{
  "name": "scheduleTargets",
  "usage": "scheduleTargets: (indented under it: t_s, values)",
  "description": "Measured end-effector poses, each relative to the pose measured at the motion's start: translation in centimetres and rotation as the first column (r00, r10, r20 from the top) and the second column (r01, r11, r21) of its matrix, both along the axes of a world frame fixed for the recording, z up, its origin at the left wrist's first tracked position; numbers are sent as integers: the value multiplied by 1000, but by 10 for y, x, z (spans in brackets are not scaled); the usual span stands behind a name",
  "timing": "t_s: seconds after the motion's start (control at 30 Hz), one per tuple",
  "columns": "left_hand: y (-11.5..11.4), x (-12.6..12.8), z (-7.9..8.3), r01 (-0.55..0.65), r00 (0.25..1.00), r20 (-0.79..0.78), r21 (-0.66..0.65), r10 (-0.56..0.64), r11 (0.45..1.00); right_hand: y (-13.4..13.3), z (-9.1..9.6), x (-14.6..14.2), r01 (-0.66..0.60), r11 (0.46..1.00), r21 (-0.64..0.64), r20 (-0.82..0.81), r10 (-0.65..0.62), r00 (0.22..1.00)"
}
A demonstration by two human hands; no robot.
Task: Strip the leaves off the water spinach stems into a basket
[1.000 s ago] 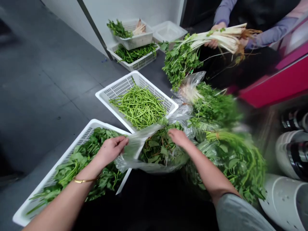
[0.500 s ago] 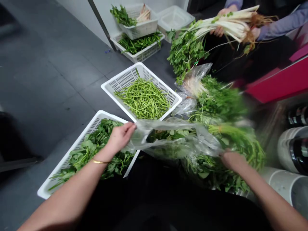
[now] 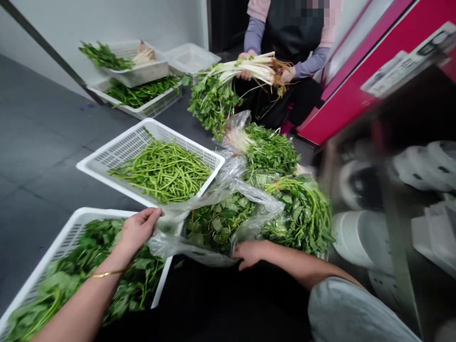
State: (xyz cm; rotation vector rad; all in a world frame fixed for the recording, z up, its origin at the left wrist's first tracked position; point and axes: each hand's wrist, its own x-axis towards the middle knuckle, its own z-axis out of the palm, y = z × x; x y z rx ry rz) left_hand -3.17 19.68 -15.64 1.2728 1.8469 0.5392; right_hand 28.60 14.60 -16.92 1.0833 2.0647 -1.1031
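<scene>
Right fingers (image 3: 243,252) shifted inward, half-curled against bag (image 3: 171,244), left fingers (image 3: 151,217) pinching it

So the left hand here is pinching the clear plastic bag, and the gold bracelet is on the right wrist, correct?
Not quite: the head view shows the gold bracelet on the left wrist, not the right. The left hand is indeed pinching the clear plastic bag.

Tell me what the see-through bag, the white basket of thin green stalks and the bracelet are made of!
The bag looks like thin, shiny plastic, because it's clear and crinkly. The basket seems to be stiff, smooth plastic, with neat rows of slots. The bracelet gleams like polished, gold-coloured metal; I can't tell whether it's real gold.
</scene>
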Motion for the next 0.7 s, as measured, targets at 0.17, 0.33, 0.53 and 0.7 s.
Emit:
scheduleTargets:
  t_s: [0.17,0.33,0.53,0.7]
  values:
    - [-1,-8,18,106,949,-310,135,-60,985,82,47,148,366,597,714,-11,-513,859]
    - [-33,19,64,49,966,-254,353,45,934,98,42,234,457,558,693,262,-785,561]
    - [-70,159,57,373,757,604,-88,-249,924,26,70,210,444,471,763,179,-813,555]
    - [-65,283,61,197,401,915,-127,38,972,-61,124,123,331,226,916,-32,-783,622]
